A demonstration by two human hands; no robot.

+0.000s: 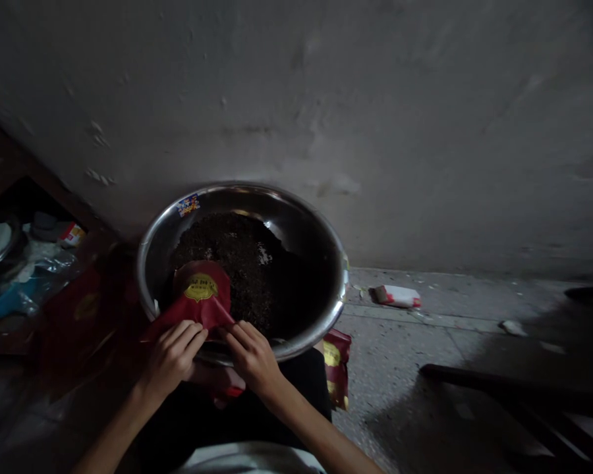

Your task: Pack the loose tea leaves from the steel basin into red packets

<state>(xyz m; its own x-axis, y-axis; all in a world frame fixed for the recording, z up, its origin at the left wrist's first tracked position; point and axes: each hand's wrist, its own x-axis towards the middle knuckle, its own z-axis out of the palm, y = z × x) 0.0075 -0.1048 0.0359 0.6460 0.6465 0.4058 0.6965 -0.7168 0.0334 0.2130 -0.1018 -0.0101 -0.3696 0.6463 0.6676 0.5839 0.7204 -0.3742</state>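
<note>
A red pouch [210, 314] with a gold label lies over the near rim of a wide steel basin [321, 322]. My left hand [180, 345] grips the pouch's edge on the left, fingers curled over it. On the right, my right hand [250, 349] pinches the pouch's other side. Dark, loose, crumbly stuff that looks like tea leaves [237, 263] is heaped in the basin, touching the far end of the pouch. Below my hands, part of the pouch hangs in shadow. Whether anything is inside it cannot be seen.
Another red and gold pouch [337, 368] is right of my knee. A white and red packet [398, 296] lies on the floor by the wall [425, 131]. Dark wooden legs [504, 388] stand at the right. Larger red bags [86, 309] and a blue tub [7, 299] are at the left.
</note>
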